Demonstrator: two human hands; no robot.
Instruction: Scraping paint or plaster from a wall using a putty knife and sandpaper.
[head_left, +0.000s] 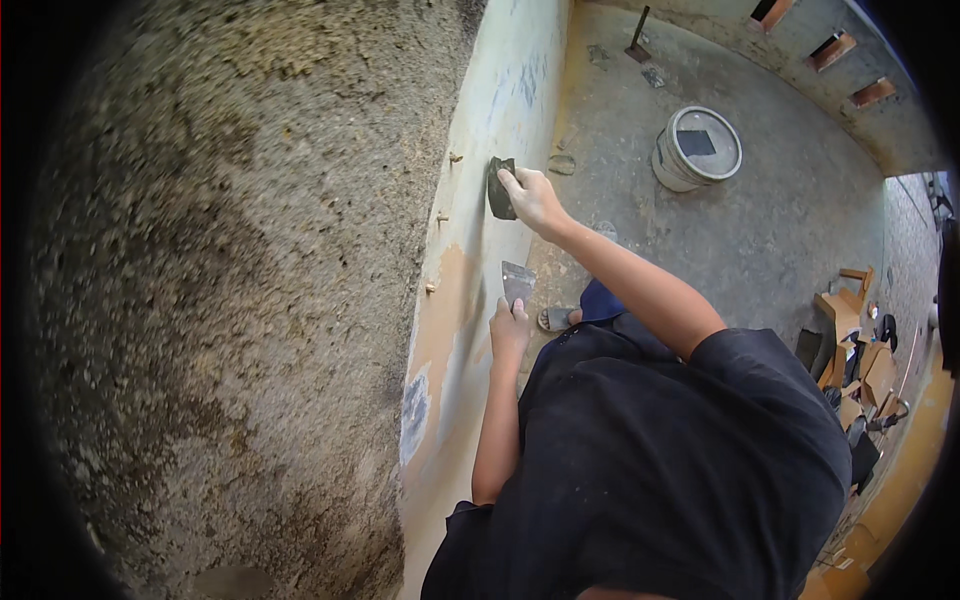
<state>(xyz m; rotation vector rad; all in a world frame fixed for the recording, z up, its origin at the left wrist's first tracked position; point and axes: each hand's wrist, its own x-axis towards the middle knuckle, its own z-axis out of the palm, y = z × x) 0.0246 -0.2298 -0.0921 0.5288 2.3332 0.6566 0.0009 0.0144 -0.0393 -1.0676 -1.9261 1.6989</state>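
My right hand (538, 203), dusted white, is closed on a dark piece of sandpaper (498, 195) with ragged edges. It holds the sandpaper flat against the pale, patchy wall (510, 110). Lower down and nearer to me, my left hand (510, 328) grips a putty knife (518, 280) by its handle, hidden in the fingers. The knife's broad grey blade points away from me, close beside the wall. Tan patches (445, 300) and bluish worn spots (415, 415) mark the wall's surface.
Rough stone-like masonry (250, 250) spreads left of the wall's edge, where small pegs (443, 217) stick out. A white bucket (680, 165) stands on the concrete floor, a dark square sheet (696, 142) on its lid. Cardboard and clutter (860, 360) lie at right. A long-handled tool (638, 40) stands far off.
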